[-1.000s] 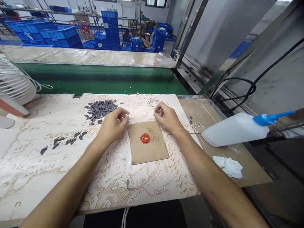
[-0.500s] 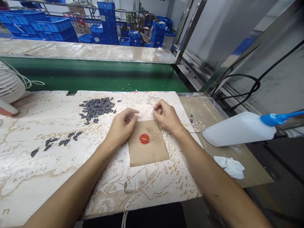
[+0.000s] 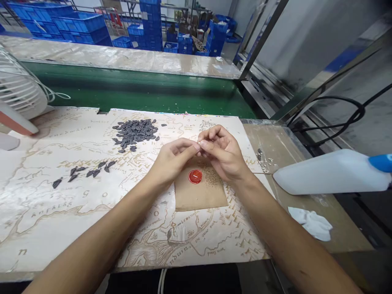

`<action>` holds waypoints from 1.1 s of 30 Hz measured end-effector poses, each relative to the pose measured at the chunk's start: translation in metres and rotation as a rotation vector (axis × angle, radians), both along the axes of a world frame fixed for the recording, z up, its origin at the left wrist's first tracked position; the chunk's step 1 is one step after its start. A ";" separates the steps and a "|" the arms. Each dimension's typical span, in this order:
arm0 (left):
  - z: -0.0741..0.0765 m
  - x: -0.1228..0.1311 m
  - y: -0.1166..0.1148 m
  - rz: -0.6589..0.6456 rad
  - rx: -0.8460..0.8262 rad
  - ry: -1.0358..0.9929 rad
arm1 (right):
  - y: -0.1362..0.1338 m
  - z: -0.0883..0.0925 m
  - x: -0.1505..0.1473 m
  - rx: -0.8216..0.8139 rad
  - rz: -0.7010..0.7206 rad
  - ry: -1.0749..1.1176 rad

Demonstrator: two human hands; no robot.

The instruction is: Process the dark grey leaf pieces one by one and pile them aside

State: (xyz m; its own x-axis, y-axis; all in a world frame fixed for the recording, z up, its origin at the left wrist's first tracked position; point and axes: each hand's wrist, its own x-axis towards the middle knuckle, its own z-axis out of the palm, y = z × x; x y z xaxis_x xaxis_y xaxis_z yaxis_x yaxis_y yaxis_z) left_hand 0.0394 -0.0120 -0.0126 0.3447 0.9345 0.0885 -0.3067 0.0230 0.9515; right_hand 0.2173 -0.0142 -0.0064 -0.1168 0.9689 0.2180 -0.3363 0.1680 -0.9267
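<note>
Pinching with the left hand (image 3: pixel 173 161) and the right hand (image 3: pixel 222 154) right over the brown paper sheet (image 3: pixel 200 199), fingers (image 3: pixel 204 143) of both hands curled closed, tips touching. Maybe a tiny bit held there between the tips, too small to tell from this view. Just under the tips, a round red disc (image 3: pixel 195 176) on the paper, and beside it a patch of tiny tan specks (image 3: pixel 211 177). On the desk (image 3: pixel 52 228), printed with an old map, a big heap of dark gray pointed pieces (image 3: pixel 134 132) off to the left, and a loose row of bigger dark pieces (image 3: pixel 84 172) nearer the left arm (image 3: pixel 101 228). Off to the right, a white plastic bottle (image 3: pixel 330 173) with a blue spout (image 3: pixel 381 162) and a crumpled white cloth (image 3: pixel 311 222). Best way for small work like this, most likely: slow little moves, wrists low and steady, soft pressure at the tips, with no hard squeeze and no quick jerk, for less risk of a tiny bit dropping onto the paper.
</note>
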 end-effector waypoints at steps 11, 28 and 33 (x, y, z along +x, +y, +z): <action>0.015 -0.006 -0.003 -0.011 -0.267 -0.042 | -0.002 0.001 0.003 0.219 -0.015 -0.216; 0.007 -0.020 0.009 0.004 -0.357 -0.115 | -0.013 0.021 0.027 0.295 -0.042 -0.584; 0.005 -0.020 0.013 0.101 -0.353 -0.103 | -0.029 0.037 0.035 0.264 0.142 -0.827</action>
